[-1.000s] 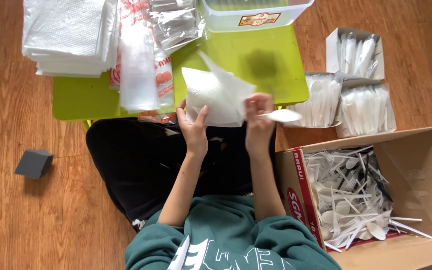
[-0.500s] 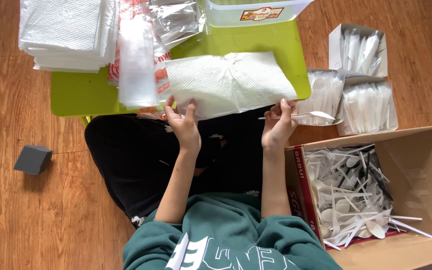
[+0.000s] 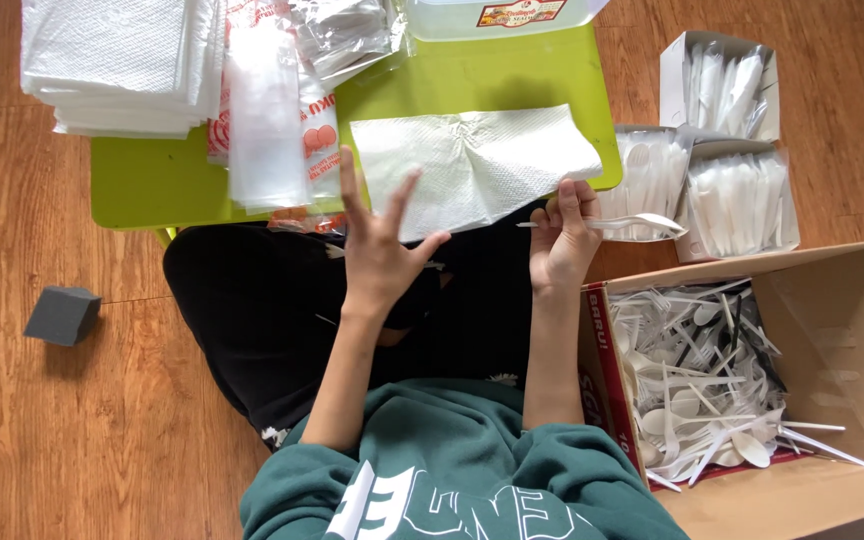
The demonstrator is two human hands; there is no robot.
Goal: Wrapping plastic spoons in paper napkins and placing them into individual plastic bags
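Observation:
A white paper napkin [image 3: 472,165] lies unfolded on the near edge of the small lime-green table [image 3: 152,185]. My left hand [image 3: 382,250] hovers just in front of it, fingers spread, holding nothing. My right hand [image 3: 560,240] pinches the napkin's right corner and also grips a white plastic spoon [image 3: 632,222] that points to the right. My black-trousered legs are under the table.
A stack of napkins [image 3: 117,60] and clear plastic sleeves [image 3: 267,110] sit on the table's left. Boxes of wrapped cutlery [image 3: 722,130] lie at right. An open cardboard box [image 3: 832,330] of loose white plastic cutlery stands at right. A grey block [image 3: 62,315] rests on the wooden floor.
The folded napkin was spread flat on the table edge. My left hand then let go and lifted with fingers apart, while the right kept its corner and the spoon.

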